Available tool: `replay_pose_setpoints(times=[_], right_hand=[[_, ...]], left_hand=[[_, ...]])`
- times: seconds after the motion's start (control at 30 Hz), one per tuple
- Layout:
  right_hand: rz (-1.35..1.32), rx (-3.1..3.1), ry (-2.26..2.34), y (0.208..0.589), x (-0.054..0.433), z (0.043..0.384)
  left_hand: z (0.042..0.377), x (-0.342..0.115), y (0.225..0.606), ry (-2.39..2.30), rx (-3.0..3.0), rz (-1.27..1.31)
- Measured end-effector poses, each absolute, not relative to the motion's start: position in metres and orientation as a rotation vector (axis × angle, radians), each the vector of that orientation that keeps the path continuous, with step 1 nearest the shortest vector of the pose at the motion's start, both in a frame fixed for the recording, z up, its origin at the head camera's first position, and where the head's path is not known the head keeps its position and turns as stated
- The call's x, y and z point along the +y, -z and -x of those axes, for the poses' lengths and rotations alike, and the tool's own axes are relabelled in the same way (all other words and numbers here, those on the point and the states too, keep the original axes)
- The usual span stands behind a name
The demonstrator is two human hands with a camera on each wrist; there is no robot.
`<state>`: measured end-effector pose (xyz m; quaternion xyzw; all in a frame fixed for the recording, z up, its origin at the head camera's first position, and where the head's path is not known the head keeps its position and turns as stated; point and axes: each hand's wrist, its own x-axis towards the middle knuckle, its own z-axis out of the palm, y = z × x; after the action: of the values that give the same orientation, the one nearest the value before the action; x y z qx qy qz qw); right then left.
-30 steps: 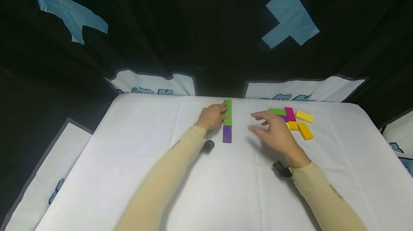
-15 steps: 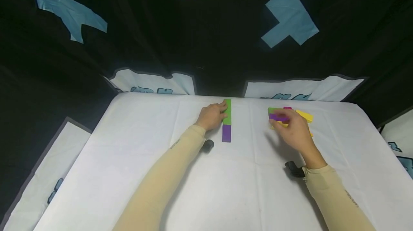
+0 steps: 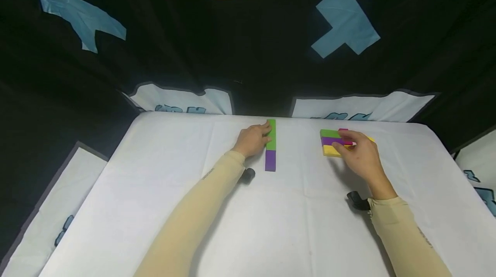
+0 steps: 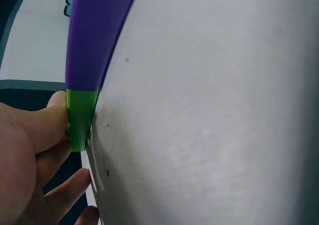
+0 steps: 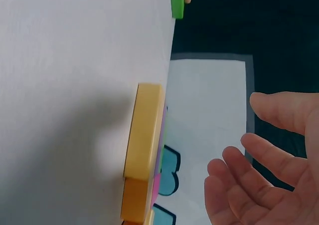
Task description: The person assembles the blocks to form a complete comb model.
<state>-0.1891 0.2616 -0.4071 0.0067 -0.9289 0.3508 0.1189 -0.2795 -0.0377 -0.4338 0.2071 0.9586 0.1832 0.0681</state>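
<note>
In the head view, my left hand (image 3: 249, 141) touches the left side of a green block (image 3: 272, 135) near the table's far edge. Its thumb (image 4: 42, 127) lies against the green side in the left wrist view. End to end with the green is a purple block (image 3: 270, 161), on the nearer side. My right hand (image 3: 364, 156) hovers over a group of blocks at the right, thumb and fingers apart, holding nothing. In that group a green block (image 3: 328, 133), a purple block (image 3: 331, 141) and a yellow block (image 3: 331, 151) lie side by side; the hand hides much of the rest.
An orange block (image 5: 135, 200) abuts the yellow one in the right wrist view. Part of a magenta block (image 3: 342, 129) shows behind the right fingers. White cloth covers the table (image 3: 252, 225); a dark patterned curtain (image 3: 193, 53) hangs behind its far edge.
My right hand has moved right, from beside the block group to over it, covering several blocks there. The left hand stays at the green block.
</note>
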Motion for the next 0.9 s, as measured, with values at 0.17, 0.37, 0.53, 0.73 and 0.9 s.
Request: replay_pose_setpoints(times=[0.17, 0.37, 0.53, 0.73, 0.9], right_hand=[[0.027, -2.754, -1.010, 0.408, 0.268, 0.190], [0.071, -2.836, -0.961, 0.410, 0.273, 0.191], [0.071, -2.886, -0.945, 0.413, 0.275, 0.192], [0.040, -2.927, -0.948, 0.414, 0.277, 0.193], [0.004, -2.973, -0.901, 0.416, 0.279, 0.194]], left_hand=[[0.278, -0.038, 0.432, -0.557, 2.876, -0.617], [0.278, -0.039, 0.432, -0.580, 2.865, -0.597], [0.279, -0.038, 0.433, -0.575, 2.859, -0.606], [0.279, -0.038, 0.432, -0.584, 2.864, -0.603], [0.279, -0.037, 0.433, -0.572, 2.870, -0.617]])
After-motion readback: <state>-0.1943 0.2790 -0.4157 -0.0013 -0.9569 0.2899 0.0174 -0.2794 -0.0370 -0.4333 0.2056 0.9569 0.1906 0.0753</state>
